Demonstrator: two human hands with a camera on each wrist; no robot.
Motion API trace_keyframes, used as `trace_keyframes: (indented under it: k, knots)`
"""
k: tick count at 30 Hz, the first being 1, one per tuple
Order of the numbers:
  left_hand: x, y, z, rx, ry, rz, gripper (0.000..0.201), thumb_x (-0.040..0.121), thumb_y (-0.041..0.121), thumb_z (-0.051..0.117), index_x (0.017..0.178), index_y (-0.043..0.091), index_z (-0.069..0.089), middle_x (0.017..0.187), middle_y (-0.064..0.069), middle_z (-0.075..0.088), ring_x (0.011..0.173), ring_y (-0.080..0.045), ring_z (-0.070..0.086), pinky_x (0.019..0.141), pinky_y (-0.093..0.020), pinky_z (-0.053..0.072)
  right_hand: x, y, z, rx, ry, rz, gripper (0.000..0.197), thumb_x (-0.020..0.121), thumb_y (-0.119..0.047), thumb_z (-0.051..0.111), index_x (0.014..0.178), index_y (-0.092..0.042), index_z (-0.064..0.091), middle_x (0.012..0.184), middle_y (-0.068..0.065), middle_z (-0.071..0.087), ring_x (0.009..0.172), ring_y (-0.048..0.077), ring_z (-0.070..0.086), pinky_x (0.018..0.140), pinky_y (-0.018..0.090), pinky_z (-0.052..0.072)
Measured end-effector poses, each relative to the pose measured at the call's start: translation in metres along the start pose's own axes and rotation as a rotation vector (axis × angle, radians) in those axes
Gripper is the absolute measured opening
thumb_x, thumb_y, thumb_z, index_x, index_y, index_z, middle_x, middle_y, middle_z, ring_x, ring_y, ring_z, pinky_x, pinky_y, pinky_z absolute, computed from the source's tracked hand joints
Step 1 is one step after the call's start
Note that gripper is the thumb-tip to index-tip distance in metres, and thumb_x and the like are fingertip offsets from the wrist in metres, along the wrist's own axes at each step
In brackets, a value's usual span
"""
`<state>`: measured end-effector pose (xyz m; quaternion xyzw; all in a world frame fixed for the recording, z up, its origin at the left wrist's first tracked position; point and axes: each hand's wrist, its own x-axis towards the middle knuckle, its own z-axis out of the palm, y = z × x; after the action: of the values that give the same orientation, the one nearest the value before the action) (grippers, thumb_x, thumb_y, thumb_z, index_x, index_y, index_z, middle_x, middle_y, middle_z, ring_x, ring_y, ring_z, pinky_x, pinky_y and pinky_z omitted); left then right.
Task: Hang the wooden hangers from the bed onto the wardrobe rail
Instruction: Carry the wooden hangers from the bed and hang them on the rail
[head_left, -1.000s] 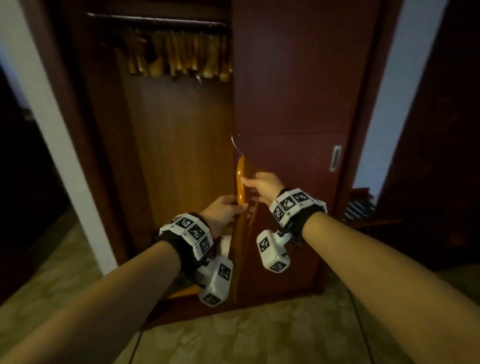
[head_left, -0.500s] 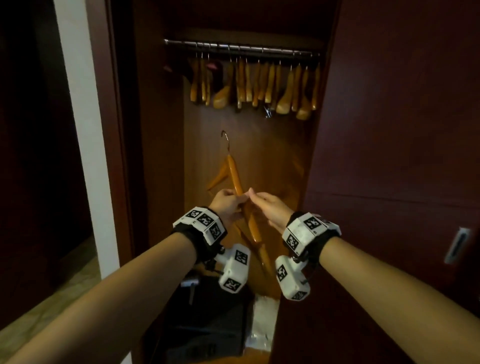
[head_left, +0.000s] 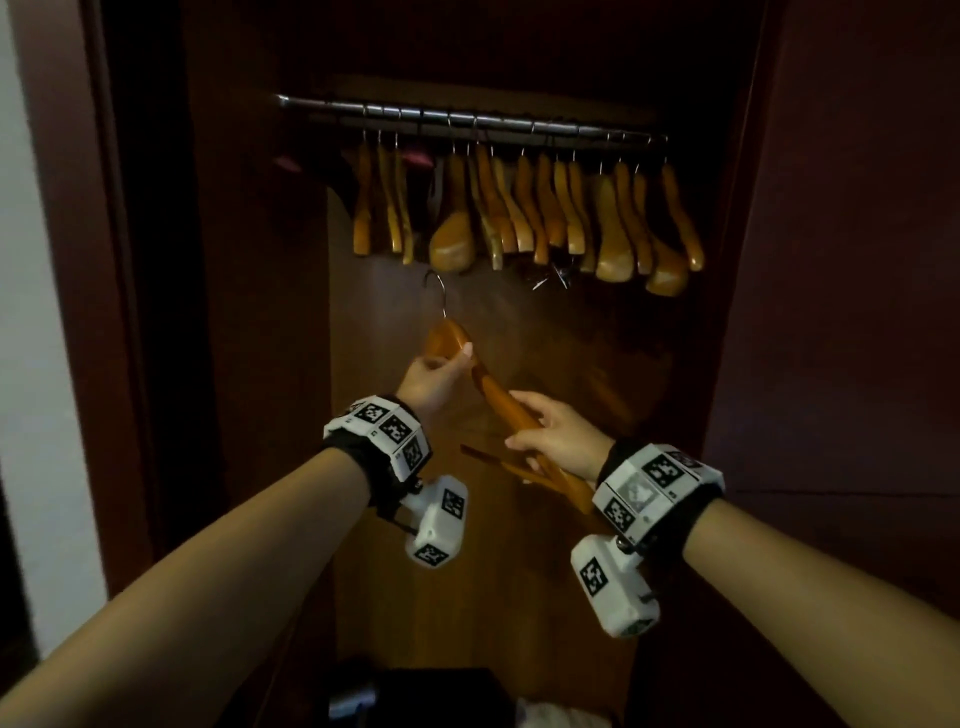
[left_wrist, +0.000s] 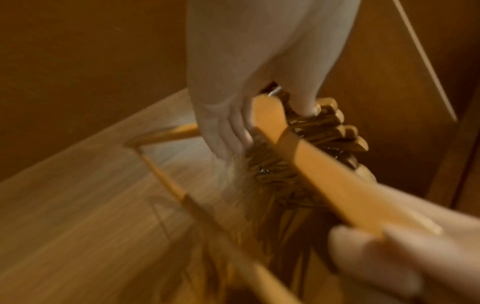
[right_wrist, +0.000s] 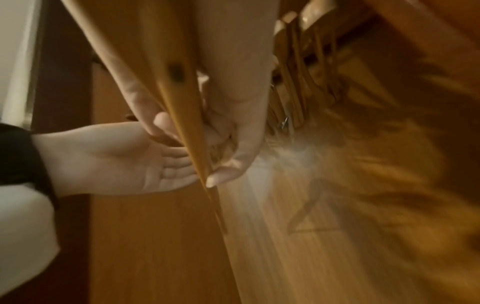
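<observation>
In the head view a wooden hanger (head_left: 498, 400) is held tilted inside the open wardrobe, its metal hook (head_left: 436, 291) pointing up just below the rail (head_left: 467, 117). My left hand (head_left: 434, 374) grips its neck under the hook, thumb over the top. My right hand (head_left: 556, 436) pinches the lower arm of the hanger. Several wooden hangers (head_left: 519, 218) hang along the rail. The left wrist view is blurred and shows the hanger (left_wrist: 319, 168) crossing below my left fingers (left_wrist: 228, 127). The right wrist view shows the hanger (right_wrist: 176, 82) between my right fingers (right_wrist: 233, 144).
The wardrobe's dark red door (head_left: 857, 312) stands at the right and its side panel (head_left: 249, 312) at the left, by a white wall (head_left: 31, 364). A dark box (head_left: 431, 696) and something white (head_left: 561, 714) lie on the wardrobe floor.
The view has swung from the closed door to the open compartment. The hanger has risen toward the rail. My left hand has slid up to its neck and my hands have moved apart.
</observation>
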<state>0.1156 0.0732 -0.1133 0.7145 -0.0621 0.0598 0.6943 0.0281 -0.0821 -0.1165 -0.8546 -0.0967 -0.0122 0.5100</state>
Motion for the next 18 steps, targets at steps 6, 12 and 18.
trace_keyframes:
  k: [6, 12, 18]
  knots:
    - [0.053, 0.034, -0.038, -0.133, 0.197, 0.233, 0.086, 0.075, 0.045, 0.073, 0.142, 0.023, 0.024, 0.146, -0.008, 0.033, 0.129, -0.027, 0.039, 0.105, -0.040, 0.038, 0.048, -0.017, 0.027, 0.058, 0.107, 0.119, 0.054, 0.090, -0.005, 0.053, 0.138, -0.021, 0.037, 0.092, 0.010, 0.054, 0.057, 0.012, 0.049, 0.060, 0.033, 0.052]
    - [0.075, 0.062, -0.067, -0.131, 0.277, 0.396, 0.101, 0.072, 0.047, 0.075, 0.147, 0.027, 0.011, 0.151, -0.010, 0.020, 0.136, -0.032, 0.029, 0.107, -0.048, 0.034, 0.084, -0.046, 0.050, 0.102, 0.179, 0.099, 0.050, 0.088, -0.003, 0.053, 0.134, -0.017, 0.041, 0.076, 0.007, 0.050, 0.053, 0.013, 0.047, 0.054, 0.032, 0.049]
    - [0.088, 0.086, -0.084, 0.052, 0.256, 0.509, 0.107, 0.069, 0.038, 0.080, 0.148, 0.024, 0.009, 0.150, -0.015, 0.024, 0.135, -0.032, 0.031, 0.105, -0.045, 0.035, 0.108, -0.076, 0.064, 0.120, 0.221, 0.035, 0.042, 0.090, -0.001, 0.049, 0.131, -0.007, 0.045, 0.067, 0.005, 0.046, 0.051, 0.015, 0.042, 0.052, 0.029, 0.042]
